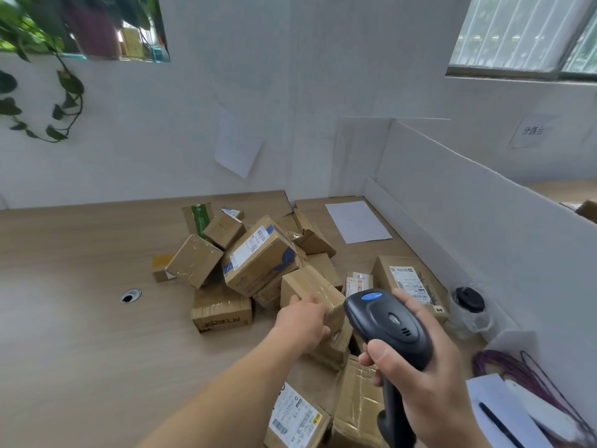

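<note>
- The small taped box [311,286] is plain brown cardboard wrapped in glossy clear tape. It sits tilted at the near right edge of the parcel heap [258,263] on the bench [80,318], leaning on other cartons. The left hand [302,321] grips its near end, thumb on the upper face.
- The barcode scanner [387,321] is black and pistol-shaped, with a rounded head, a blue oval button near its front and small slots further back. The right hand [429,376] holds it up by the handle, head aimed at the heap, just right of the box.
</note>
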The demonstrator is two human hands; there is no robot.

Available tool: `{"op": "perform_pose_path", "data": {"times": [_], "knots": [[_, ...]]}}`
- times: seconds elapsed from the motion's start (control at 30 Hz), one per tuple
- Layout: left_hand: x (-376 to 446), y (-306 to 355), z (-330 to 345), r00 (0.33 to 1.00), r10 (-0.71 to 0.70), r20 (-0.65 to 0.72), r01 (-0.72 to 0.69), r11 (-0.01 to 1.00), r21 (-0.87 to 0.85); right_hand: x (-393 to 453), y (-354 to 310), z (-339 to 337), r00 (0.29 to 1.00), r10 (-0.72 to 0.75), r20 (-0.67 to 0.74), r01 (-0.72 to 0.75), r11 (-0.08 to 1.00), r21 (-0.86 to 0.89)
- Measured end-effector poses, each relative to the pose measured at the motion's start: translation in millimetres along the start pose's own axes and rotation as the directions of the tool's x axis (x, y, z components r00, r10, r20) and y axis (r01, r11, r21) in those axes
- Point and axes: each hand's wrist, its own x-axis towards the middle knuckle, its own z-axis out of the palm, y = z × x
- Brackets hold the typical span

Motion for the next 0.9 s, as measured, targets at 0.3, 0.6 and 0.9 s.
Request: {"op": "perform_pose_path", "data": {"times": [0.3, 0.6, 0.9], "knots": [[-10, 0, -11, 0.975, -0.197, -0.1, 0.178, 0.968, -0.177, 0, 13, -8, 0.999, 0.03, 0.041, -0.031, 0.999, 0.027], [-14, 3, 16, 0.923, -0.379, -0.068, 0.344, 0.892, -0.293, -5, 10, -20, 0.998, 0.031, 0.052, -0.031, 0.999, 0.007], [-37, -35, 15, 0.909, -0.415, -0.041, 0.323, 0.764, -0.559, -16, 8, -2, 0.995, 0.069, 0.073, -0.071, 0.997, 0.022]]}}
